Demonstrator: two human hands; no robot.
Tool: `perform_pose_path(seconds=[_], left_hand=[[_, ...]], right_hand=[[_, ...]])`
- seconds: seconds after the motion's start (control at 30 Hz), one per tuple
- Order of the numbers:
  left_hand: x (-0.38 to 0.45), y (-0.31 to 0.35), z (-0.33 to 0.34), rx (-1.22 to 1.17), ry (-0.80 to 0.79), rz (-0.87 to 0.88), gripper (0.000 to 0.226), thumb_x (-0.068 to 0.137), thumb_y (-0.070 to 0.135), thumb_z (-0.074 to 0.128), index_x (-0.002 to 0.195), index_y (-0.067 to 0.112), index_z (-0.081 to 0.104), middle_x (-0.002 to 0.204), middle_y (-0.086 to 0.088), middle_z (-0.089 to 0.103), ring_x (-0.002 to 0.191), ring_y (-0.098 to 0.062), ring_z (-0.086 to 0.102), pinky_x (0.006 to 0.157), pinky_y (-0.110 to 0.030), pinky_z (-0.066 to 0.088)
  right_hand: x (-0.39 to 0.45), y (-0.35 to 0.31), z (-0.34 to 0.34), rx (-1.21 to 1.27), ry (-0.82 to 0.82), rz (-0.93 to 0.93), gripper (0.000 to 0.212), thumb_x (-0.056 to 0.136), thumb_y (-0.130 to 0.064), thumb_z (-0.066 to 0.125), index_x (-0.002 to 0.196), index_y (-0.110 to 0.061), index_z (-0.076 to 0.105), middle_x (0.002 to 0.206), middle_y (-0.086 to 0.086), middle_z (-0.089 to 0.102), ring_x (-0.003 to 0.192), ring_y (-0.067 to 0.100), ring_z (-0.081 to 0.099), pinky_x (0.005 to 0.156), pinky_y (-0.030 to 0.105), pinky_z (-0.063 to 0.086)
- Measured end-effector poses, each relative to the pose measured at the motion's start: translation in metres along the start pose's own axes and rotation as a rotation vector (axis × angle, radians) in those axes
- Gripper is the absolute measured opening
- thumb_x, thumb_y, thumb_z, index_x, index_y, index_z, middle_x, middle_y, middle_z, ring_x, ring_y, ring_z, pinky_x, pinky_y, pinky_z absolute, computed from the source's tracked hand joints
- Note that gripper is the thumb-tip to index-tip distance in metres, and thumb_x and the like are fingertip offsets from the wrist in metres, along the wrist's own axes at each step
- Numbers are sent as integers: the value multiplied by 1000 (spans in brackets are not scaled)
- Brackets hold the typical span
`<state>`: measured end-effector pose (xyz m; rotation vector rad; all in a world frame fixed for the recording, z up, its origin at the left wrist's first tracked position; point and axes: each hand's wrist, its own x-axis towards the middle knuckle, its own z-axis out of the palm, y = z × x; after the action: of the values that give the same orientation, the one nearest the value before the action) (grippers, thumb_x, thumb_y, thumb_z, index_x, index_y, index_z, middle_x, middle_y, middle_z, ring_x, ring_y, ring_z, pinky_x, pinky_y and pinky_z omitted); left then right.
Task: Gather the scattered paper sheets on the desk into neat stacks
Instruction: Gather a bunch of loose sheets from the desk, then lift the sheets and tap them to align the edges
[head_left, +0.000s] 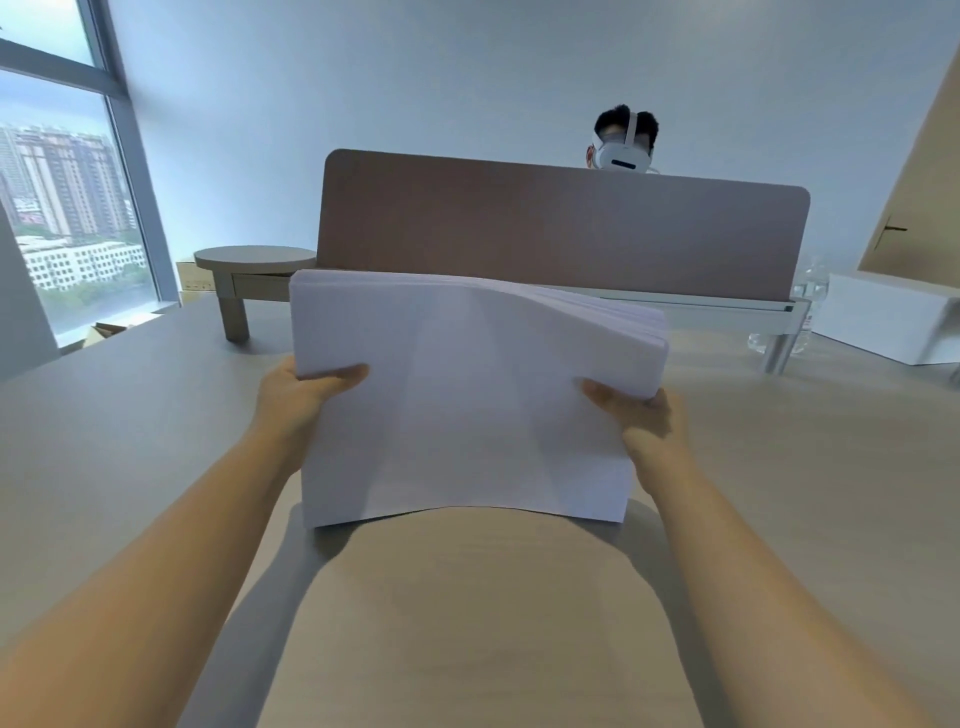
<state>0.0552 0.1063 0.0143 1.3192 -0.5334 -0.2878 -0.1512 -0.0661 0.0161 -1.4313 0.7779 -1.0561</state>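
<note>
Right now both hands hold one thick stack of white paper sheets (457, 395) up off the wooden desk (467, 623), approx. centre of view. Left hand (296, 400) grips the stack's left edge: thumb on top, pressed flat on the top sheet, other fingers hidden under the paper, can't tell how they lie. Right hand (641, 415) grips the right edge the same way, thumb on top, rest of fingers hidden behind/under the stack. Stack bows upward in the middle; far right corner fans a bit, sheet edges showing. Near edge hangs above the desk, shadow underneath.

Behind the stack: brown divider panel (561, 228) across the desk's far side, w/ another person wearing a white headset (621, 150) beyond it. Small round-topped riser (254, 260) on the desk at far left, near the window (67, 208). White box (883, 317) at far right, clear plastic bottle (810, 291) just beside it.
</note>
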Motion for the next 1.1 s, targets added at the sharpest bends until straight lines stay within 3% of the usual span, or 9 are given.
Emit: perform_pose_path(seconds=[0.1,0.23,0.43,0.53,0.67,0.73,0.83,0.97,1.1], left_hand=[[0,8,6,35,76,51,25,80,8,67,101,15,56,91,-1,59,78,-20,56,75,-35,46],[1,23,0,-23,2,90,20,83,6,63,100,14,57,84,5,60,73,-14,58,61,-27,50],[-4,-1,-15,-31,-102,-44,16,86,5,56,87,21,59,85,3,62,65,-8,66,48,-15,53],[-3,-3,-10,-13,-78,-59,15,85,6,58,96,16,58,86,3,61,75,-14,59,58,-25,51],[-4,1,2,14,14,-35,10,84,5,61,86,14,59,88,-5,60,75,-22,57,68,-33,47],[-5,7,6,49,56,7,16,84,6,62,97,14,57,96,-7,58,77,-23,56,75,-36,46],[-4,19,4,21,57,24,25,86,8,60,111,13,56,97,-3,57,78,-21,55,75,-36,47],[-9,8,-10,-2,-71,-75,13,84,4,60,88,16,60,80,3,65,71,-16,63,63,-28,52],[-10,-8,-14,13,-68,-110,22,81,-3,61,99,10,58,84,1,62,74,-17,59,63,-29,48]], right_hand=[[-2,-5,9,74,62,-31,20,74,-8,75,86,-11,59,74,-5,58,65,14,55,57,24,45],[1,-21,6,153,84,-65,20,77,-8,71,91,-9,58,74,-5,59,62,11,56,46,14,50],[-2,-5,-4,129,-64,101,13,77,-9,70,82,-14,59,84,2,64,70,17,60,67,32,52],[-2,-4,-4,92,-65,69,23,76,-4,70,96,-8,61,91,7,64,72,18,61,71,33,51],[-5,-5,4,91,65,14,26,78,-3,70,97,-11,54,82,3,59,68,18,56,58,24,45],[-7,-8,9,91,106,-8,28,78,-3,70,101,-8,56,85,5,59,76,23,55,61,27,46],[-3,-18,10,112,134,-43,32,76,-2,71,106,-3,59,93,8,60,79,24,57,63,28,47],[-1,-7,2,79,21,30,36,74,-4,72,109,-3,60,96,9,63,68,16,61,58,26,50],[-1,6,0,80,-29,90,32,75,-2,70,106,-2,62,85,6,65,69,19,63,62,29,51]])
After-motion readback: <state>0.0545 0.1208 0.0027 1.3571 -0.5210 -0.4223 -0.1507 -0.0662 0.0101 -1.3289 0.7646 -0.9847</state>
